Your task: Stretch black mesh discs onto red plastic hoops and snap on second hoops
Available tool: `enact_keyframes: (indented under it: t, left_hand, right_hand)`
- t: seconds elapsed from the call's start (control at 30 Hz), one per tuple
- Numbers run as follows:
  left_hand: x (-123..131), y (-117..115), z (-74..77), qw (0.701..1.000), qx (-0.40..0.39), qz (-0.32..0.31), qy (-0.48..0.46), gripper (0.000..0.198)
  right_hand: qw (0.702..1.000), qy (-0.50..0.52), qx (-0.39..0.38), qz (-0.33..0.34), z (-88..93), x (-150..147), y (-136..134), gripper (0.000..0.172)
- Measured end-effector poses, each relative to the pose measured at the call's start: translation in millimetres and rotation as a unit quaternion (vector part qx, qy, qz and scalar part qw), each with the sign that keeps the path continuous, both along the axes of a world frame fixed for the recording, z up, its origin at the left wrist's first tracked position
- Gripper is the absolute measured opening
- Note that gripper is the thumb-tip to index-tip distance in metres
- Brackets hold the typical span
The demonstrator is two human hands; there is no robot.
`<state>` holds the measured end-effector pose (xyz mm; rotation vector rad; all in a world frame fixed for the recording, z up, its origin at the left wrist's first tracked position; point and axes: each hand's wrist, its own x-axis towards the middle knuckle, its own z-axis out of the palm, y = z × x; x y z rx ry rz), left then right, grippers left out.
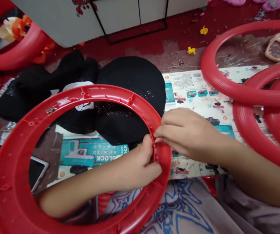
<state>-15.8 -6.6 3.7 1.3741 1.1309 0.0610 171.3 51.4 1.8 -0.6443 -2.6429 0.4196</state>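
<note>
1. Fingers [171, 130] of the right hand [190, 131] are bent and drawn together at the right side of the red ring [15, 162]; whether something small is pinched there cannot be told.
2. The ring is held tilted in front of the body, its hollow side shown.
3. The left forearm [81, 185] is brought through the ring's opening, and the inner edge is clamped by the left hand [138, 165], close beside the right.
4. The ring's lowest part is cut off by the frame; black fabric [130, 76] is partly covered by its rim.
</note>
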Motion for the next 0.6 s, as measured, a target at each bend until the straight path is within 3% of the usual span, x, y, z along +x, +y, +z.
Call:
enact_keyframes:
  t: [0.2,0.33,0.47,0.6]
  left_hand:
    - [0,-1,4.1,1.0,-0.012,-0.021,0.007,0.036]
    - [-2,-4,-1.1,0.999,-0.004,-0.018,-0.041,0.054]
    - [-2,-6,-6.0,0.983,-0.085,0.048,-0.157,0.06]
    - [7,-7,-6.8,0.939,-0.176,0.17,-0.243,0.044]
  right_hand:
    - [0.996,0.011,-0.085,-0.012,0.9,-1,1,0.019]
    - [0.992,-0.011,-0.126,-0.021,2.5,0,3,0.019]
    - [0.985,-0.038,-0.163,-0.026,5.0,0,3,0.019]
    - [0.983,-0.067,-0.169,-0.021,6.5,-3,4,0.02]
